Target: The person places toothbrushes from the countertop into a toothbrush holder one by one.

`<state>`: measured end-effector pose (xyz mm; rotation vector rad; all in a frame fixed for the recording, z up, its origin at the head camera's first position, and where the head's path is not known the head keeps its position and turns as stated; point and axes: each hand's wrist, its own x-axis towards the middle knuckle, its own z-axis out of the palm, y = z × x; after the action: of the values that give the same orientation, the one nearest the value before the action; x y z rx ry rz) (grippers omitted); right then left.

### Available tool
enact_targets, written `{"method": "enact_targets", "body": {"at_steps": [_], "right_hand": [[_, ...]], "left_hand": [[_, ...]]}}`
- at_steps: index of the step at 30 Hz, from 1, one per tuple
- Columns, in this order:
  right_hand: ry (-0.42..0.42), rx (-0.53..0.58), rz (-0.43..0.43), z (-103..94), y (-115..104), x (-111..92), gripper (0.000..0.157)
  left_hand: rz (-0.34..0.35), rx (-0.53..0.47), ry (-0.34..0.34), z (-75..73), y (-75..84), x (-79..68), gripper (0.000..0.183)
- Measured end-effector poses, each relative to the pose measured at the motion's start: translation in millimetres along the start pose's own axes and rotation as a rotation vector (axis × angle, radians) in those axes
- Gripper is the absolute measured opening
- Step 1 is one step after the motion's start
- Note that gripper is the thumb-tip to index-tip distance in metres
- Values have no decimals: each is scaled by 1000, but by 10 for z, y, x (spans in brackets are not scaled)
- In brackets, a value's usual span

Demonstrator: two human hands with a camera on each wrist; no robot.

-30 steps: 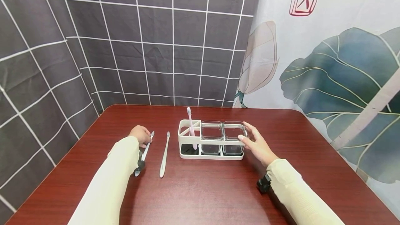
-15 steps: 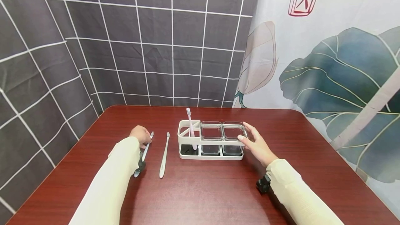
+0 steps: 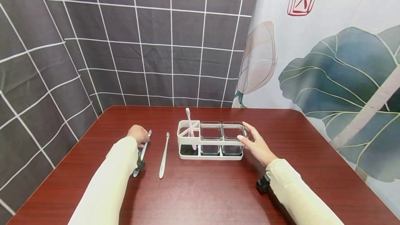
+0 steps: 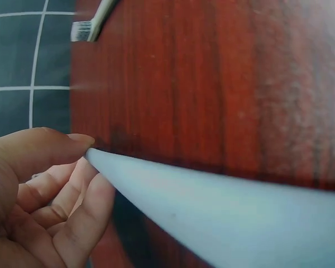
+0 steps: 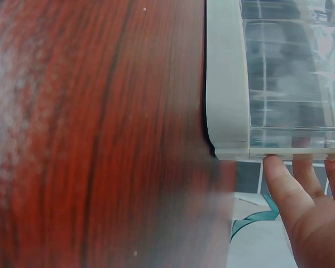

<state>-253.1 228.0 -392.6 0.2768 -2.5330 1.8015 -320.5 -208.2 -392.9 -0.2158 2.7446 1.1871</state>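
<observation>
My left hand (image 3: 139, 134) pinches the narrow neck of a pale blue toothbrush (image 3: 143, 151) between thumb and fingers. In the left wrist view the toothbrush handle (image 4: 212, 206) runs large toward the lower right, partly covering the table. To its right lies a white toothbrush (image 3: 164, 159). At the right end of a white toothbrush holder (image 3: 187, 156), my right hand (image 3: 257, 147) rests its fingertips, fingers fairly straight. Two clear square cups (image 3: 211, 138) sit in the holder. A pink toothbrush (image 3: 191, 126) stands tilted in its left section.
The red-brown wooden table (image 3: 200, 193) carries everything. A dark cloth with a white grid (image 3: 156, 58) hangs behind and to the left. A white curtain with a lotus print (image 3: 262, 65) hangs at the right. Dark devices sit on both wrists.
My left hand and the pale blue toothbrush have shifted slightly left, the brush head a touch higher. My right hand stays at the holder. The view has moved a little.
</observation>
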Motion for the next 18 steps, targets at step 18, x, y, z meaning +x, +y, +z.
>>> {"method": "enact_targets", "body": {"at_steps": [18], "right_hand": [[6, -9, 3, -3, 7, 0, 67]], "left_hand": [[41, -269, -7, -256, 199, -113, 24]]}}
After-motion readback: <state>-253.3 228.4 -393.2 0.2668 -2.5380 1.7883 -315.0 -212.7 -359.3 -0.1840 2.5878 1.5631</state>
